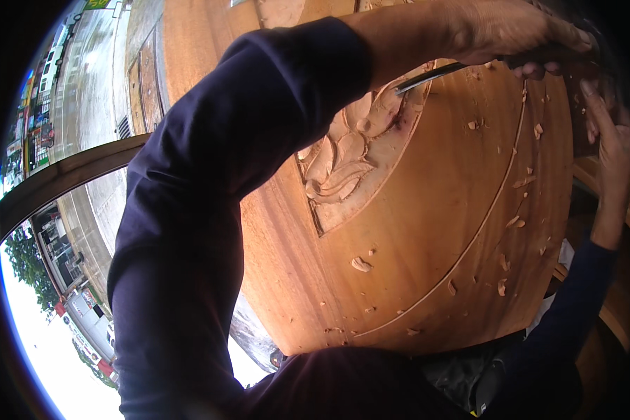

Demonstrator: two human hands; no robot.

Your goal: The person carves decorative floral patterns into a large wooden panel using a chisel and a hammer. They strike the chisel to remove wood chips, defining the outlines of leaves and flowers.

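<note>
L hand (518, 35) clamped on the dark handle end of 1 chisel (434, 77), fingers curled under it; grip partly lost in shadow at the upper R rim. R hand (612, 126) nr the same end, just beyond; fingers part bent, can't tell if closed on anything, too dark there.

Writing: 1 green-and-yellow sign (99, 3) far upper L, lettering cut off by the rim, can't be read.

Counts: 2 hands, 1 chisel, 1 large wooden panel (483, 196) in front of me, 1 carving (346, 164) of several overlapping leaves sunk into it, 1 long curved groove (469, 255) sweeping across the bare part. Loose wood chips (361, 264): at least 12, mostly scattered along & outside the groove, plus crumbs. 1 reddish-purple stain (401, 122) on the carving, below the chisel tip.

Pose: L arm in rolled navy sleeve (182, 189) comes up my L side, bends sharply, forearm across the panel's top, wrist nearly straight. R forearm rises from lower R, hand up. Chisel lies at a low slant, metal tip over the carving's upper part; touching or just above, can't tell.

Off L: 1 brown bar (70, 175), wet-looking street (91, 77) behind, 1 white vehicle (50, 59).
</note>
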